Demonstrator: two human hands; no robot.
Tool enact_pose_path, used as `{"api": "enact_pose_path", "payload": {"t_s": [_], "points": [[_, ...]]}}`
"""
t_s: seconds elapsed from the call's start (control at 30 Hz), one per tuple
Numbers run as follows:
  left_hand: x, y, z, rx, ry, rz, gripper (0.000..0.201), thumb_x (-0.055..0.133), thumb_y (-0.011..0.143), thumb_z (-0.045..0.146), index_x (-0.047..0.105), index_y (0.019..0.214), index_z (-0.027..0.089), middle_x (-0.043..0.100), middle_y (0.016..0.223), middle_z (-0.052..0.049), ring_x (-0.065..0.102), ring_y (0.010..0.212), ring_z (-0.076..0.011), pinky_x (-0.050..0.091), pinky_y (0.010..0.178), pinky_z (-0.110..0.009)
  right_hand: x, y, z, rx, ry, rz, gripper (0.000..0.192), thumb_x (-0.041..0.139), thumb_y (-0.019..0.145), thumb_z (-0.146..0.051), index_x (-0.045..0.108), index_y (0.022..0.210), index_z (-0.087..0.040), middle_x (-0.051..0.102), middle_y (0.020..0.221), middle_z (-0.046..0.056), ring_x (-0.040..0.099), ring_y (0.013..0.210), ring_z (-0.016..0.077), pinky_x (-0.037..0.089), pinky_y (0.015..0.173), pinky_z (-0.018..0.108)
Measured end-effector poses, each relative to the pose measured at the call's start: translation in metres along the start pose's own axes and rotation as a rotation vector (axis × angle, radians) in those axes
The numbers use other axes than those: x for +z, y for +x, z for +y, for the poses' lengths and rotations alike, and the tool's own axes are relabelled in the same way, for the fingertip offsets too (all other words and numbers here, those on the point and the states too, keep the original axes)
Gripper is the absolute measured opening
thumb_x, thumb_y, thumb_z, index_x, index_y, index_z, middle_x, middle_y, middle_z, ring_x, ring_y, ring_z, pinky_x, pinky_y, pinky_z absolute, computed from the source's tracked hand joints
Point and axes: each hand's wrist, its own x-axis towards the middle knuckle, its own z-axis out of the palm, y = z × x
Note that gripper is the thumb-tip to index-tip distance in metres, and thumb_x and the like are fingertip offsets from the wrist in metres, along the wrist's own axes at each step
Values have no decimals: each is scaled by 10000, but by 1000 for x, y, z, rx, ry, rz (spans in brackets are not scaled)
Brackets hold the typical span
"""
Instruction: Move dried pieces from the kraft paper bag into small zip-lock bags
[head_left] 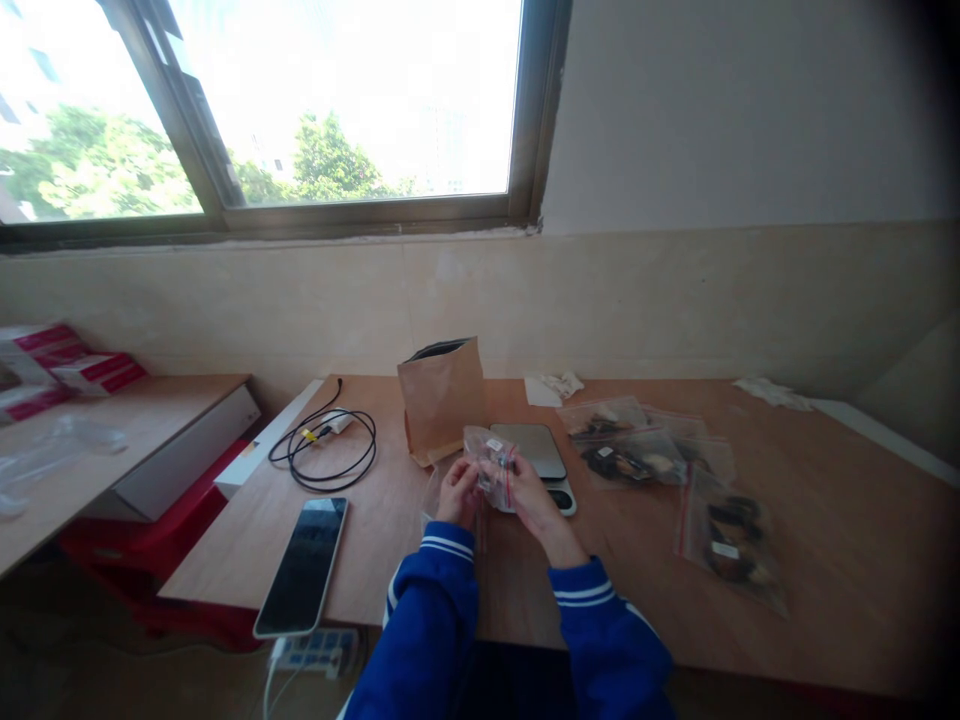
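Clear bag: held near the scale
Left fingers: pinching its left side
Right fingers: gripping its red-striped edge

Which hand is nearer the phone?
Left: the left hand is right of the phone, at a clear bag; the right hand is farther right, at the same bag.

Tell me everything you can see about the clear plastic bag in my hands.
The clear plastic bag is see-through and crumpled, with a small white label near its top and a red strip along its right side. Your left hand and right hand grip it from opposite sides, and it partly hides the white kitchen scale in this view. Its contents are too blurred to identify.
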Motion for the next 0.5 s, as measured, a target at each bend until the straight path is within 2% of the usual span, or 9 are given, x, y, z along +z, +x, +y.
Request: {"api": "enact_pose_path", "payload": {"t_s": [0.23,0.33,0.5], "points": [[1,-2,4,-8,-14,-5,219,762,622,193,662,811,148,685,802,-36,633,716,-138,472,669,-236,5,1,8,17,74,98,466,822,504,-329,642,907,-181,722,792,28,667,689,210,540,626,342],[0,-2,7,-25,-62,11,243,737,632,192,662,852,121,692,829,-53,643,757,-154,484,704,-250,7,3,11,-2,130,142,446,811,517,-336,631,900,-199,715,781,15,664,672,205,542,623,347],[-2,-1,11,-102,-133,55,251,662,669,153,660,919,125,701,805,-51,636,676,-150,486,628,-258,4,6,14,-35,260,220,414,822,512,-323,620,860,-228,690,758,-22,649,673,163,533,622,296]]}}
